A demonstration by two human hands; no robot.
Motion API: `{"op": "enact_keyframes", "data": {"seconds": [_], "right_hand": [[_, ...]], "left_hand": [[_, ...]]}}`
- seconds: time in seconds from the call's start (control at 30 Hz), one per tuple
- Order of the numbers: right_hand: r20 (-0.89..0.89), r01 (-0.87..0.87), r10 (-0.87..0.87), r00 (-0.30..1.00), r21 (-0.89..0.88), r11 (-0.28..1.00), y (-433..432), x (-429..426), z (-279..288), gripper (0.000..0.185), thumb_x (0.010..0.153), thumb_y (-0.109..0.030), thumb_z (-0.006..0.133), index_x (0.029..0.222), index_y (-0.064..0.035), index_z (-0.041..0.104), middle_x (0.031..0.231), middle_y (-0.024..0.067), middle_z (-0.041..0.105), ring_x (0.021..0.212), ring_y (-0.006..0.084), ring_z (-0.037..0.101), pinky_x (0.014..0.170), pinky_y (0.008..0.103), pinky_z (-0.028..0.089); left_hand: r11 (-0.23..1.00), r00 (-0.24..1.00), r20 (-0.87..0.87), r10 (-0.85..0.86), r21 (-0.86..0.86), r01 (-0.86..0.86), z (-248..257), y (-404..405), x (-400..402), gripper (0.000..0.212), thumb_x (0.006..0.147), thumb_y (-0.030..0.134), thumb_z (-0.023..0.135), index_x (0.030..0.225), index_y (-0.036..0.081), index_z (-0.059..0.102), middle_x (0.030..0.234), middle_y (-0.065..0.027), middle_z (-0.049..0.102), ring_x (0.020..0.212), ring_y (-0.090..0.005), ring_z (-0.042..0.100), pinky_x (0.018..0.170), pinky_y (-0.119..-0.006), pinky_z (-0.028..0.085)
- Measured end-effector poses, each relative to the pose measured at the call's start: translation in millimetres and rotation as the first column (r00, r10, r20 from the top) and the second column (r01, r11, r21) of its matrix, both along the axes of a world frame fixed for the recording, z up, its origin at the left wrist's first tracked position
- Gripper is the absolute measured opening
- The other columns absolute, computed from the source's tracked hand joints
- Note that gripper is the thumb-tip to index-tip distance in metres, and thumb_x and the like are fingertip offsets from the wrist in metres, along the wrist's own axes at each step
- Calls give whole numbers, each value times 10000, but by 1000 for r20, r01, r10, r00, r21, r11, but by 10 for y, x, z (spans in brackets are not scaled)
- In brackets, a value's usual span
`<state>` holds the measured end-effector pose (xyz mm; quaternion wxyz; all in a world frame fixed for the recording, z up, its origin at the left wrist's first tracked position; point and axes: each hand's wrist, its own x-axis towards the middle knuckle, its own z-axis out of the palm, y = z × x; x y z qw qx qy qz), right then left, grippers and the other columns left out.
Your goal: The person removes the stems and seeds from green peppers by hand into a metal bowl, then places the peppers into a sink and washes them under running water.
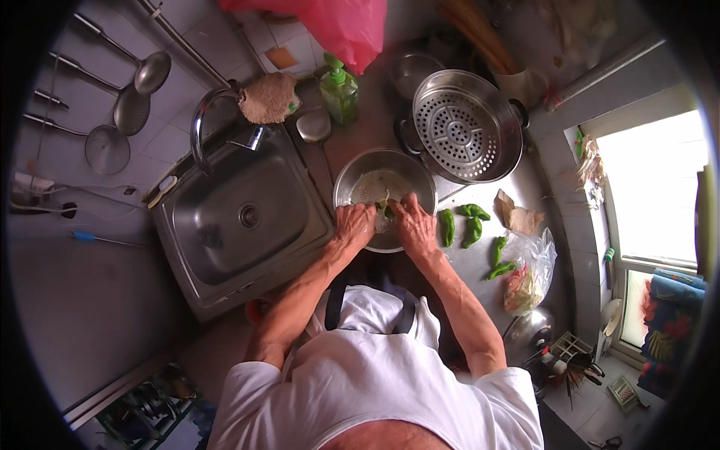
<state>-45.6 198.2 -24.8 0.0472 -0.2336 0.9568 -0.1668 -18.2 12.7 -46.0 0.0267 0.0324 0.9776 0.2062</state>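
A round stainless steel bowl (pixel 385 163) stands on the counter in front of me, with a little cloudy liquid or residue on its bottom. Over the bowl, my left hand (pixel 356 224) and my right hand (pixel 415 225) are close together with fingers bent. Between them is a piece of green pepper (pixel 388 211) with pale matter at its top; the fingertips of both hands grip it, partly hiding it. Several whole green peppers (pixel 447 227) lie on the counter just right of the bowl.
On the left is a steel sink (pixel 225 191) with a curved faucet (pixel 198 126). Behind the bowl stand a green soap bottle (pixel 340 93), a ladle or turner (pixel 314 126) and a perforated steamer pot (pixel 467 126). A clear plastic bag (pixel 531 270) with food lies at the right.
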Motion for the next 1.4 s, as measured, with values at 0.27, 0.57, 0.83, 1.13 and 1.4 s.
{"op": "enact_keyframes", "data": {"seconds": [0.27, 0.57, 0.83, 1.13, 1.4], "right_hand": [[23, 196, -195, 981, -88, 977, 140, -10, -35, 304, 975, -272, 638, 1245, -136, 608, 1063, 107, 638, 882, 348, 705, 677, 499, 540], [-247, 112, -146, 958, -145, 983, 164, 151, -172, 297, 910, -95, 592, 1204, -113, 629, 1035, 87, 626, 981, 290, 624, 836, 427, 494], [-204, -5, 6, 979, 6, 1000, 156, 165, -252, 433, 851, -129, 602, 1282, -114, 647, 1042, 63, 616, 1010, 234, 617, 934, 375, 441], [-192, 293, -385, 903, -379, 878, 419, 275, -91, 452, 772, -89, 752, 1213, -104, 653, 962, 70, 648, 936, 262, 631, 880, 413, 443], [-172, 805, -830, 531, -202, 557, 1577, 680, -633, 353, 869, -223, 750, 1196, -108, 680, 1077, 129, 635, 1045, 317, 605, 906, 460, 428]], "left_hand": [[961, 974, -63, 217, 186, -203, 321, -349, 148, 258, 980, 225, 640, 793, 48, 628, 708, -185, 667, 676, -412, 669, 578, -489, 503], [952, 969, 60, 239, 183, -246, 296, -296, 266, 191, 963, 251, 673, 1008, 65, 682, 801, -166, 707, 761, -401, 688, 667, -484, 533], [942, 979, 14, 202, 272, -198, 253, -133, 287, 440, 929, 111, 687, 1345, 73, 550, 1053, -147, 680, 945, -361, 679, 797, -468, 544], [942, 970, -104, 222, 279, -186, 227, -220, 281, 272, 967, 85, 613, 1237, 61, 633, 1053, -140, 654, 975, -351, 663, 824, -441, 538], [941, 969, -173, 177, 317, -116, 160, -251, 330, 207, 978, 56, 586, 1165, 17, 664, 1064, -158, 666, 978, -367, 661, 837, -438, 536]]}}
